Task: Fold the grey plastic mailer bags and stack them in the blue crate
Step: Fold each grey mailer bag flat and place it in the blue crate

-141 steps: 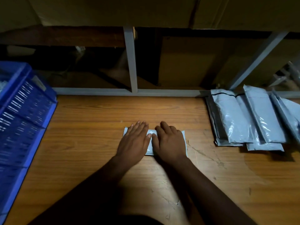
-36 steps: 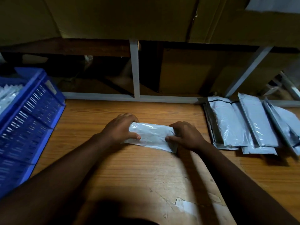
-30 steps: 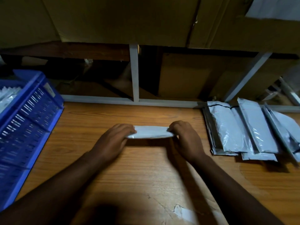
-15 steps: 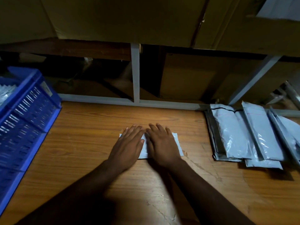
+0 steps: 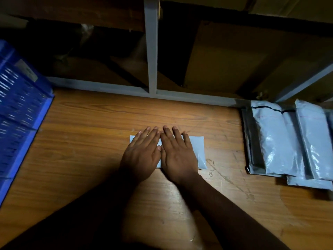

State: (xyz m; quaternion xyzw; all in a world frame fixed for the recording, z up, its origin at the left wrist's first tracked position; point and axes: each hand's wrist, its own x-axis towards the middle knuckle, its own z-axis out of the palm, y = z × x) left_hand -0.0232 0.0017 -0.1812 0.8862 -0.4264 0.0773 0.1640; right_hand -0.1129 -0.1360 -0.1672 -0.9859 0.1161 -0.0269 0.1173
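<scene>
Both forearms reach in from the near edge of the counter (image 5: 90,159). Left hand (image 5: 142,152) and right hand (image 5: 177,154) lie flat side by side, fingers straight, pressing the folded mailer (image 5: 198,150) down mid-counter; grip holds nothing, only palm pressure. Risk: slick plastic may spring open once pressure lifts, or slide on the wood. Crate (image 5: 19,114) stands well apart at far left; unfolded mailers (image 5: 275,139) wait at far right.

Your folded grey mailer bag (image 5: 199,150) lies flat mid-bench, a small pale rectangle. Unfolded mailers (image 5: 275,141) overlap at your right. The blue crate (image 5: 21,112) stands far left.
</scene>
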